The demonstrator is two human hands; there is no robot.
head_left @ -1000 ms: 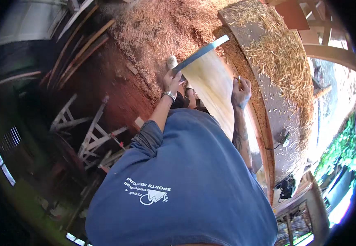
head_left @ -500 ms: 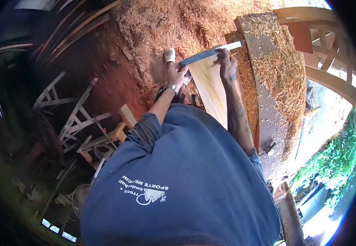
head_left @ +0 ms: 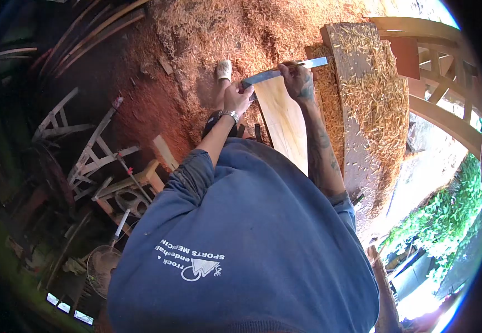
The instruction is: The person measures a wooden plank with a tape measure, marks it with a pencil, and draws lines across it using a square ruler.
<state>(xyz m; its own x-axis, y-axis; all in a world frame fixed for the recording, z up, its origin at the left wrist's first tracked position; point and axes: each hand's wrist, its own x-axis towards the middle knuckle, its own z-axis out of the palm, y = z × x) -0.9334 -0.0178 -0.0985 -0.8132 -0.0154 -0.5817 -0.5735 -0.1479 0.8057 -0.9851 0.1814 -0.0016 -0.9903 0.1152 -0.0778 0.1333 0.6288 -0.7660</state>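
A pale wooden board (head_left: 283,114) runs away from my body, with a metal square (head_left: 269,76) laid across its far end. My left hand (head_left: 237,99), with a watch on the wrist, is closed around the square's left end at the board's corner. Near the middle of the blade, my right hand (head_left: 298,83) is closed on a thin yellowish pencil (head_left: 299,64), its fingers close to the metal edge. The blade's right end sticks out past the board. The pencil's tip is too small to make out.
Right of the board stands a thick plank (head_left: 357,105) covered in wood shavings. Shavings also cover the floor (head_left: 213,33). Wooden frames (head_left: 94,144) and a fan (head_left: 103,263) are at the left. Curved timbers (head_left: 446,119) stand at the far right.
My right hand has moved from the board's right side up to the square, then leftwards along it. My left hand still holds the square's left end. The view has shifted.
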